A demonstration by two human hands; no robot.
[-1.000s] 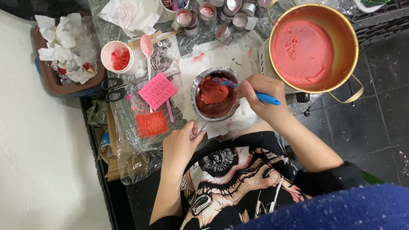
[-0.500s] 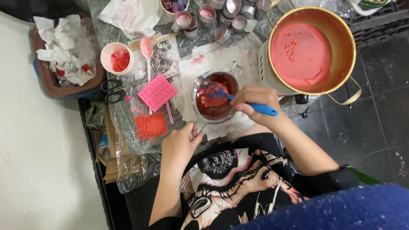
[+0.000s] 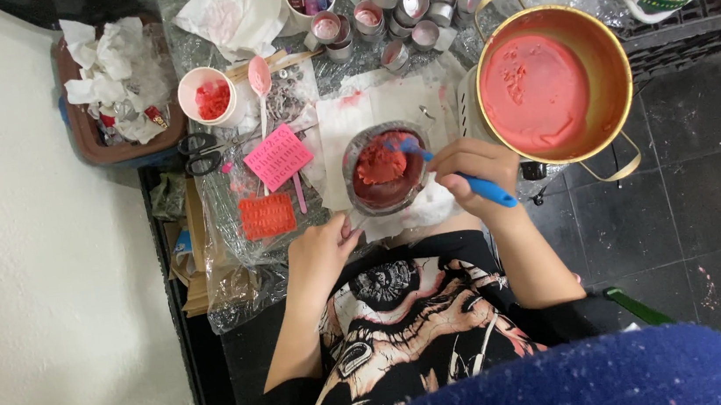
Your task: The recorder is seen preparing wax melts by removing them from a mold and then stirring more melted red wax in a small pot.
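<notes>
— Head view: what's in your hands?
— My right hand [image 3: 479, 167] is closed around a blue spatula [image 3: 464, 177], its tip in the small metal cup [image 3: 386, 169] of red wax. My left hand [image 3: 321, 248] pinches the cup's handle at the near edge.
— And where's that cup?
— On white paper [image 3: 369, 109], just left of the big gold pot [image 3: 554, 85].

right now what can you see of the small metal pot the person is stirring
The small metal pot is round, grey and dull, smeared red inside, holding dark red liquid with a paler red lump in the middle. It sits upright on stained white paper, left of the big gold pot. The left hand grips its handle at the lower left edge. The right hand holds a blue tool whose tip dips into the contents.
</notes>
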